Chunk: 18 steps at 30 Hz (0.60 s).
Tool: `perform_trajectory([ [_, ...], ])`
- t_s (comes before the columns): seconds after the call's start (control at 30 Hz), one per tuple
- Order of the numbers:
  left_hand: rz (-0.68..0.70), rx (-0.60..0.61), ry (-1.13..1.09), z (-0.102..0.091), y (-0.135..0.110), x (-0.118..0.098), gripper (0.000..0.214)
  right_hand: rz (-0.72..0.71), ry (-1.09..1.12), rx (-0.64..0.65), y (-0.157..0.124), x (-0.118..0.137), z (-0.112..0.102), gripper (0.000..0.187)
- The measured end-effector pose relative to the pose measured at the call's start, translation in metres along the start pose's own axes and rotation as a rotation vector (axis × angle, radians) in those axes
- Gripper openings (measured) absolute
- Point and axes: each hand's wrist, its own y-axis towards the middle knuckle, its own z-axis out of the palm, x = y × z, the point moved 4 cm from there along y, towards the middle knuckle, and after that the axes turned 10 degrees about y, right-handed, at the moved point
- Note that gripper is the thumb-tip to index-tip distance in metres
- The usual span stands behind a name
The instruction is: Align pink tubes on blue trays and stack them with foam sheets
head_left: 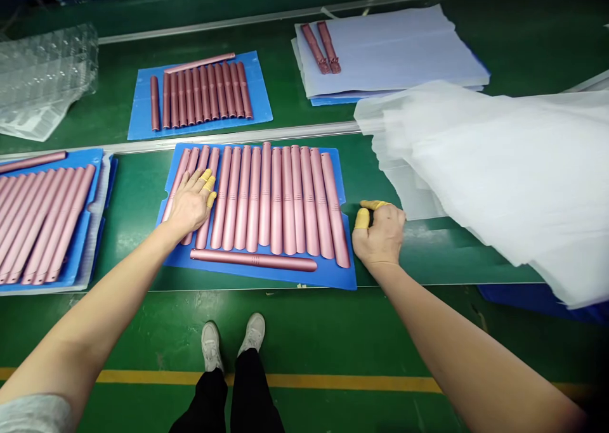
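Pink metal tubes (255,198) lie side by side in a row on a blue sheet (333,281) in the middle of the bench. One more tube (254,260) lies crosswise below the row. My left hand (191,203) rests over the tubes at the row's left end, fingers stretched out, with yellow finger cots on some tips; it grips none of them. Just off the sheet's right edge is my right hand (380,230), also with yellow cots. Its thumb and forefinger point forward, slightly apart, and its other fingers are curled. I see nothing held in it.
More pink tubes (47,224) lie on a stacked blue sheet at left. Darker tubes (207,94) cover a sheet farther back. Two short pieces (322,47) sit on white sheets (404,52). Clear plastic trays (45,71) stand far left; thin white sheets (499,160) overhang the bench edge.
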Motion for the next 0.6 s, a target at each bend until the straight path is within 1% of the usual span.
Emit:
perform_trajectory([
  [0.1, -0.029, -0.024, -0.024, -0.005, 0.018, 0.010, 0.049, -0.014, -0.009, 0.009, 0.000, -0.002, 0.001, 0.028],
  [0.17, -0.063, -0.009, 0.001, -0.009, 0.041, 0.023, 0.053, -0.026, -0.005, 0.009, -0.001, -0.003, 0.001, 0.028],
  [0.2, -0.080, 0.020, 0.022, -0.011, 0.055, 0.031, 0.057, -0.032, -0.001, 0.006, -0.001, -0.003, 0.001, 0.028],
  [0.23, -0.089, 0.064, 0.044, -0.011, 0.068, 0.038, 0.062, -0.040, 0.002, 0.004, -0.001, -0.003, 0.000, 0.027],
  [0.3, -0.064, 0.182, 0.073, -0.009, 0.095, 0.050, 0.070, -0.055, 0.007, 0.003, -0.001, -0.001, -0.001, 0.026],
  [0.4, 0.042, 0.361, 0.087, -0.001, 0.126, 0.059, 0.072, -0.064, 0.003, 0.000, 0.000, 0.002, -0.003, 0.024],
  [0.47, 0.087, 0.427, 0.098, 0.004, 0.139, 0.060, 0.069, -0.056, 0.000, -0.003, -0.001, 0.005, -0.005, 0.023],
  [0.53, 0.090, 0.435, 0.116, 0.005, 0.145, 0.058, 0.065, -0.042, 0.002, 0.005, -0.002, 0.006, -0.005, 0.024],
  [0.6, 0.066, 0.428, 0.132, 0.003, 0.146, 0.055, 0.060, -0.030, 0.004, 0.015, -0.003, 0.007, -0.005, 0.025],
])
